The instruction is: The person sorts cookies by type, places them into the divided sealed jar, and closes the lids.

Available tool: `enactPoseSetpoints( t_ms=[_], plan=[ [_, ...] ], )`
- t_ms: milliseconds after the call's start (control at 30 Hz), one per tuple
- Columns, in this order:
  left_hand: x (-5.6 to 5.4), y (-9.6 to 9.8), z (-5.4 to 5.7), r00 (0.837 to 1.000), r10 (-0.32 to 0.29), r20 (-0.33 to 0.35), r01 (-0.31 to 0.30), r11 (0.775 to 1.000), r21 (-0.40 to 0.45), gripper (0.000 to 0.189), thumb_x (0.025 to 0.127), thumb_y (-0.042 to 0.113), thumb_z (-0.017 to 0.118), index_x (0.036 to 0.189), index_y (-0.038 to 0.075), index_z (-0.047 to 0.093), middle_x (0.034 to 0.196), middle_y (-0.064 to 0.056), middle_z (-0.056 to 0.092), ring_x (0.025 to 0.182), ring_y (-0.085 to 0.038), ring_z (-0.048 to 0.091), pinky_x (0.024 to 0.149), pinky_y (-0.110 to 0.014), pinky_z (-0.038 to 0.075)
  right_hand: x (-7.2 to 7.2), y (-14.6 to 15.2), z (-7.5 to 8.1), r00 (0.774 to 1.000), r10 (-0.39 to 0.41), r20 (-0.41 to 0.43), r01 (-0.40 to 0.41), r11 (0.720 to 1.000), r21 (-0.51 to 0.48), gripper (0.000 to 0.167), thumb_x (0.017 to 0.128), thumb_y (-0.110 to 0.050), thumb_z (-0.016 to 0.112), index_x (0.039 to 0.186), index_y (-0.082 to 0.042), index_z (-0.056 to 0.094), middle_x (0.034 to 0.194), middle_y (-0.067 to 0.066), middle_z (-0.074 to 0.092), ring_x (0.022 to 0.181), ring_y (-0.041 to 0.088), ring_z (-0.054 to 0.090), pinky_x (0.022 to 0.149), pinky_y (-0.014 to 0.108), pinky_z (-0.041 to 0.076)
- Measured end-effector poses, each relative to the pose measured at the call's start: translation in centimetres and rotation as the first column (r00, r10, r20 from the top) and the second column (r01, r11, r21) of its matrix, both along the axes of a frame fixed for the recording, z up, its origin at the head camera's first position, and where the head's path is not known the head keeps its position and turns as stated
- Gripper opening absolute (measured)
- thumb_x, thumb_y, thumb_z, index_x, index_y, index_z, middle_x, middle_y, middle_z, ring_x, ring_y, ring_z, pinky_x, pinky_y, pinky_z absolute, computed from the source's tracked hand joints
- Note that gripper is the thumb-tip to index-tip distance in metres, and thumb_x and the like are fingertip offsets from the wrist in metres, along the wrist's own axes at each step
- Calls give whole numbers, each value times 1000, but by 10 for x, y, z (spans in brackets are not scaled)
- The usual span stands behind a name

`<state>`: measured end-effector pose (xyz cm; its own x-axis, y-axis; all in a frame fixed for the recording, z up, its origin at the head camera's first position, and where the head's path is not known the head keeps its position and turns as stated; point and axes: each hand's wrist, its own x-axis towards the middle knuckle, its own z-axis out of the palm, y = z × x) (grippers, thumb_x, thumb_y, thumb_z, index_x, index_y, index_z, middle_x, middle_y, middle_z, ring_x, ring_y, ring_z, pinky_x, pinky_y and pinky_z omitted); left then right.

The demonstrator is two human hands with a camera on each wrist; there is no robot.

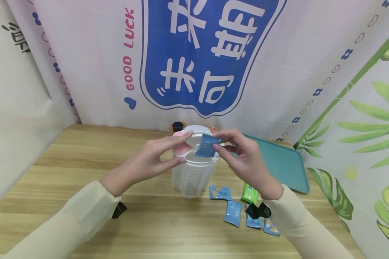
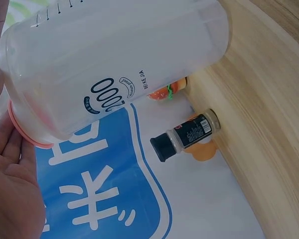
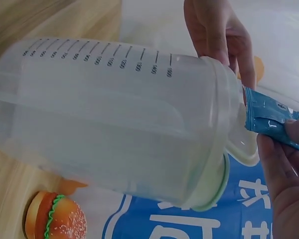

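Observation:
A tall translucent storage canister [image 1: 192, 180] with printed measuring marks stands upright on the wooden table. Its top has a pink lid flap [image 1: 182, 148] and a white lid part [image 1: 196, 128], with an opening at the front. My left hand [image 1: 149, 156] grips the canister's top from the left, thumb at the front rim and fingers by the pink flap. Between thumb and fingers, my right hand [image 1: 244, 154] pinches a small blue snack packet [image 1: 206, 146]. That packet [image 3: 271, 114] is tilted close over the opening in the right wrist view.
Several blue packets [image 1: 233, 213] and a green packet [image 1: 249, 193] lie right of the canister. A teal tray [image 1: 285, 162] is at the back right. Behind the canister are a black-capped seasoning bottle [image 2: 192, 133] and a toy hamburger [image 3: 57, 219], near the printed cloth backdrop [image 1: 100, 90].

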<state>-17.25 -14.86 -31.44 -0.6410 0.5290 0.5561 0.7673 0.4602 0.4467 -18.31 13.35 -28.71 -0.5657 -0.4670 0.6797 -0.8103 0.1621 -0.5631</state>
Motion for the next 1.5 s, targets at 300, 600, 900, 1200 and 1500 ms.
enactPoseSetpoints(
  t_ms=[300, 600, 900, 1200, 1500],
  plan=[
    [-1, -1, 1, 1000, 1, -4, -1, 1000, -5, 76, 90, 10, 83, 158, 14, 48, 148, -13, 64, 132, -29, 67, 112, -45, 55, 3, -9, -7, 998, -24, 60, 16, 991, 130, 19, 94, 4, 73, 113, 0, 70, 109, 13, 77, 97, 21, 76, 82, 26, 67],
    [1, 0, 2, 1000, 4, -18, -4, 1000, -5, 76, 90, 10, 83, 157, 13, 49, 148, -13, 65, 132, -29, 67, 112, -45, 55, 0, -7, -6, 997, 43, 57, -54, 976, 211, 11, 95, 0, 73, 106, -4, 76, 100, 8, 79, 88, 13, 73, 81, 26, 66],
    [2, -1, 2, 1000, 12, -13, -12, 1000, -9, 77, 91, 13, 83, 159, 15, 47, 148, -12, 64, 131, -28, 68, 111, -43, 56, -1, -5, -1, 997, 80, 11, -78, 929, 363, 16, 97, -1, 72, 110, -5, 80, 111, 7, 80, 99, 16, 75, 83, 25, 66],
    [1, -1, 1, 1000, 13, -19, -14, 1000, -6, 76, 90, 9, 82, 158, 14, 48, 147, -14, 65, 129, -30, 69, 108, -45, 58, 0, -4, 0, 996, 83, -41, -54, 882, 469, 16, 98, -3, 71, 112, -3, 80, 118, 8, 75, 106, 20, 72, 88, 26, 65],
    [0, 2, 2, 1000, 11, -11, -11, 1000, -4, 75, 91, 12, 82, 158, 14, 48, 147, -12, 65, 130, -27, 68, 111, -43, 56, 3, -3, -1, 994, 82, -75, -36, 875, 483, 18, 99, -3, 70, 114, -2, 79, 120, 9, 74, 107, 20, 72, 88, 24, 65]
  ],
)
